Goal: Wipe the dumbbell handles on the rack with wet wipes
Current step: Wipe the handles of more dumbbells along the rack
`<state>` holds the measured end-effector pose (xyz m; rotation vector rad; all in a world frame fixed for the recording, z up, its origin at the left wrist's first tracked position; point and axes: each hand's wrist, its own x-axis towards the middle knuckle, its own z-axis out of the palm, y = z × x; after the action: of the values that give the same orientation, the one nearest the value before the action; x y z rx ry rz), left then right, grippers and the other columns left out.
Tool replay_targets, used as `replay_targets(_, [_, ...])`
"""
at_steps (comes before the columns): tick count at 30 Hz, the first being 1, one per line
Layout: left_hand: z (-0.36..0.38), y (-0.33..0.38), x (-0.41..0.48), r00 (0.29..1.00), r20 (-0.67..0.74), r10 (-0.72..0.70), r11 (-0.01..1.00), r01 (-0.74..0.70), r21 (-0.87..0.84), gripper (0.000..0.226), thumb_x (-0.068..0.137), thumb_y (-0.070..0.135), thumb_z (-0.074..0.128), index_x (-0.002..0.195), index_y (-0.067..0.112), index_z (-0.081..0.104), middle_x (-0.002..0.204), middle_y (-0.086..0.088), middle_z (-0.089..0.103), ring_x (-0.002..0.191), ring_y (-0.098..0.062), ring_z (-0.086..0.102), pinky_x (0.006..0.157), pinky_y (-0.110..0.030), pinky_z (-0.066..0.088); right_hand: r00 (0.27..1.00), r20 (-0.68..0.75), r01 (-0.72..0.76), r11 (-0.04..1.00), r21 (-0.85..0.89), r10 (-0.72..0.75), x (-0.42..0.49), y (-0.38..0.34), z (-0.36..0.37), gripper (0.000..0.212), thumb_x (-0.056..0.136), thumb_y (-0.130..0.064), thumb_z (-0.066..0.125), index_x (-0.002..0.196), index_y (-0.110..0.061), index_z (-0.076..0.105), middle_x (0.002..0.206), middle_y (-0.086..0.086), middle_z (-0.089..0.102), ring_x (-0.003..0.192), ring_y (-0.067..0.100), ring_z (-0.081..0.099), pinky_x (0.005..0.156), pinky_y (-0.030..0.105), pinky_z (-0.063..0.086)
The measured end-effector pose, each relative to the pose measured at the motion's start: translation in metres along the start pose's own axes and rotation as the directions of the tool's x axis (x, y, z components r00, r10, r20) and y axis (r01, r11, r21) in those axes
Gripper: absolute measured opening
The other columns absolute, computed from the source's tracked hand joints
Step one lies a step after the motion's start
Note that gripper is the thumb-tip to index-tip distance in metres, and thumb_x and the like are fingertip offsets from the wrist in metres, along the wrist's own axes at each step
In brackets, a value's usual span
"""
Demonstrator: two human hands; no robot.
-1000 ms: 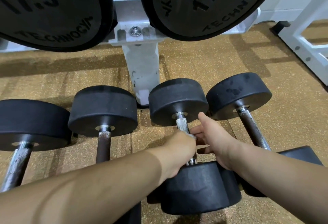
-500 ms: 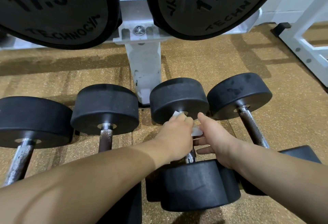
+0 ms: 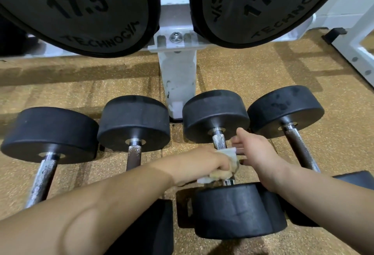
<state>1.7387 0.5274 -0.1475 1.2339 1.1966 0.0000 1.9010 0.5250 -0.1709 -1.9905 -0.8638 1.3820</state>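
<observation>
Left hand (image 3: 202, 165) gripping wipe (image 3: 230, 153) — stained, round handle (image 3: 219, 141)

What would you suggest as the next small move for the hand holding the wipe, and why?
Probably slide the left hand and its wipe up the handle toward the far weight: the wipe sits at the handle's near end, while the stretch above it shows bare and speckled. The right hand touches the handle beside it.

Handle (image 3: 219, 140) middle hidden under wet wipe (image 3: 230, 153), left hand (image 3: 202, 165); right hand (image 3: 258, 153) fingers (image 3: 237, 145) end behind wipe; upper dumbbells (image 3: 81, 12) cropped.
</observation>
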Motion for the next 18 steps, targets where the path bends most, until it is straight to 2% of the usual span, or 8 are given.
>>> replay_targets(2, [-0.023,-0.002,-0.014,0.999,-0.041,0.027,0.998,-0.029,-0.059,0.008,0.084,0.019,0.068,0.081,0.013,0.064,0.071,-0.003,0.064,0.066,-0.018,0.061,0.063,-0.028,0.047,0.978,0.058,0.204,0.978,-0.042,-0.202,-0.01,-0.009,-0.001,0.033,0.102,-0.036,0.06,0.098,-0.009,0.078,0.096,0.008,0.077,0.088,0.017,0.068,0.081,0.034,0.05])
replay_targets(5, [-0.054,-0.01,-0.037,0.994,-0.069,0.081,0.984,-0.091,-0.151,0.026,0.086,0.017,0.074,0.111,0.011,0.074,0.106,-0.012,0.078,0.103,-0.03,0.074,0.096,-0.041,0.058,0.878,0.381,0.314,0.949,0.0,-0.291,-0.03,-0.035,0.006,0.034,0.099,-0.044,0.066,0.099,-0.013,0.081,0.1,0.006,0.08,0.098,0.02,0.074,0.091,0.035,0.056])
replay_targets(8, [-0.079,-0.024,-0.06,0.986,-0.112,0.125,0.951,-0.152,-0.27,0.031,0.091,0.004,0.071,0.121,0.01,0.07,0.117,-0.014,0.076,0.113,-0.03,0.072,0.105,-0.045,0.054,0.788,0.575,0.244,0.969,0.037,-0.22,-0.042,-0.058,0.024,0.033,0.095,-0.041,0.071,0.107,-0.011,0.08,0.108,0.016,0.078,0.107,0.033,0.073,0.103,0.046,0.056])
replay_targets(10, [-0.092,-0.036,-0.074,0.984,-0.113,0.136,0.895,-0.171,-0.412,0.034,0.092,0.004,0.072,0.125,0.007,0.068,0.118,-0.015,0.074,0.106,-0.028,0.073,0.095,-0.041,0.056,0.751,0.65,0.117,0.992,0.045,-0.118,-0.044,-0.068,0.038,0.029,0.096,-0.027,0.07,0.117,-0.008,0.077,0.116,0.018,0.076,0.115,0.035,0.072,0.108,0.05,0.053])
replay_targets(12, [-0.098,-0.046,-0.083,0.976,-0.169,0.136,0.799,-0.209,-0.563,0.034,0.094,0.003,0.07,0.127,0.003,0.067,0.108,-0.016,0.073,0.085,-0.019,0.07,0.073,-0.031,0.049,0.735,0.677,0.029,0.999,0.016,-0.033,-0.045,-0.075,0.05,0.026,0.097,-0.018,0.068,0.118,-0.004,0.076,0.116,0.022,0.075,0.115,0.038,0.071,0.107,0.052,0.053])
replay_targets(14, [-0.1,-0.053,-0.09,0.945,-0.32,0.073,0.633,-0.292,-0.717,0.034,0.094,0.005,0.069,0.127,0.004,0.067,0.103,-0.015,0.072,0.075,-0.013,0.064,0.064,-0.025,0.044,0.744,0.668,0.024,1.0,-0.009,-0.011,-0.042,-0.085,0.063,0.016,0.097,-0.015,0.068,0.106,-0.008,0.079,0.113,0.022,0.076,0.107,0.037,0.073,0.102,0.051,0.056])
replay_targets(17, [-0.1,-0.069,-0.097,0.912,-0.404,-0.074,0.282,-0.37,-0.885,0.039,0.085,0.028,0.078,0.119,0.008,0.071,0.097,-0.008,0.07,0.07,-0.011,0.062,0.063,-0.022,0.048,0.762,0.648,0.012,1.0,-0.008,-0.004,-0.042,-0.099,0.082,0.014,0.095,-0.013,0.071,0.107,-0.007,0.074,0.106,0.023,0.076,0.094,0.033,0.073,0.102,0.053,0.056])
replay_targets(18, [-0.098,-0.073,-0.101,0.928,-0.363,-0.078,0.248,-0.335,-0.909,0.045,0.085,0.039,0.078,0.118,0.009,0.074,0.1,-0.008,0.07,0.074,-0.013,0.063,0.068,-0.023,0.05,0.759,0.651,-0.005,1.0,-0.001,0.005,-0.043,-0.103,0.089,0.023,0.095,-0.011,0.071,0.117,-0.002,0.069,0.104,0.024,0.076,0.092,0.034,0.072,0.1,0.054,0.056])
